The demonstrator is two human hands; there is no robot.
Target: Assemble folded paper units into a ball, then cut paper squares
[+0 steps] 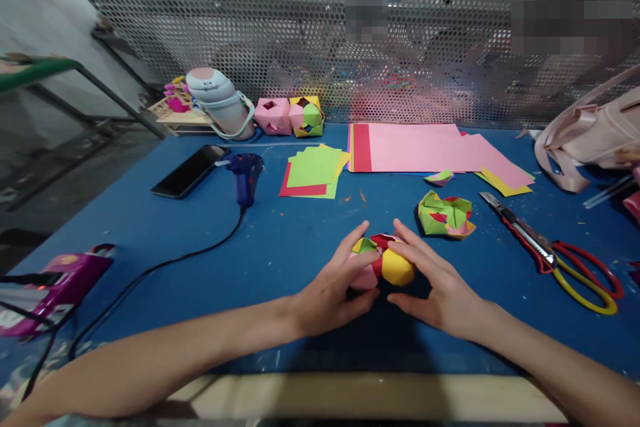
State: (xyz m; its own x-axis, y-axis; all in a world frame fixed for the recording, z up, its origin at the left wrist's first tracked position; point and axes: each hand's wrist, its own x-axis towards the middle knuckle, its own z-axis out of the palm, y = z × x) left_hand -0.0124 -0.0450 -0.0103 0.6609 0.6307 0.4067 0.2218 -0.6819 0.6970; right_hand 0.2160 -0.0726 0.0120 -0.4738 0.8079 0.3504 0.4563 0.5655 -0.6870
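Note:
Between my two hands is a folded-paper ball with yellow, red, pink and green faces, low over the blue table. My left hand curls round its left side, fingers on the pink and green faces. Against the yellow face on the other side, my right hand rests its fingers, with the thumb underneath. Both hands grip the ball, and its underside is hidden. Just beyond my right hand lies a partly assembled green, yellow and red folded-paper piece. A small folded green and pink paper unit sits behind that.
A blue glue gun trails its cord across the left, beside a phone. Paper squares and pink sheets lie farther back. A cutter and scissors are at right. A bottle stands back left.

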